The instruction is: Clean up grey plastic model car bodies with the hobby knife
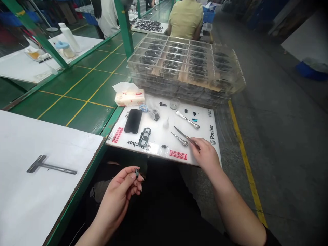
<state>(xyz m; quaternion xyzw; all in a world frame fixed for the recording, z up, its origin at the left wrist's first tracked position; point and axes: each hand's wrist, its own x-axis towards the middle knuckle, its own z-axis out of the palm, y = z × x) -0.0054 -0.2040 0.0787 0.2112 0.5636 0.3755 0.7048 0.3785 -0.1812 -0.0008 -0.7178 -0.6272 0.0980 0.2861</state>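
Observation:
My left hand (121, 188), low in front of my lap, pinches a small dark part (136, 173) between thumb and fingertips. On the right edge of the white board (153, 155), my right hand (206, 155) has its fingers closed on the rear end of dark tweezers (185, 135), whose tip points away to the left. Just left of them lies a thin pointed tool with a silvery handle (181, 140). A silver-handled brush (188, 120) rests farther back. At the board's left half are a dark toy car body (145, 136) and a black phone (133, 121).
Small dark pieces (194, 113), a clear cup (175, 104) and a tissue pack (130, 97) are at the back. Stacked clear trays (179, 70) stand behind the board. A green conveyor (84, 85) runs left. A person (186, 18) sits ahead.

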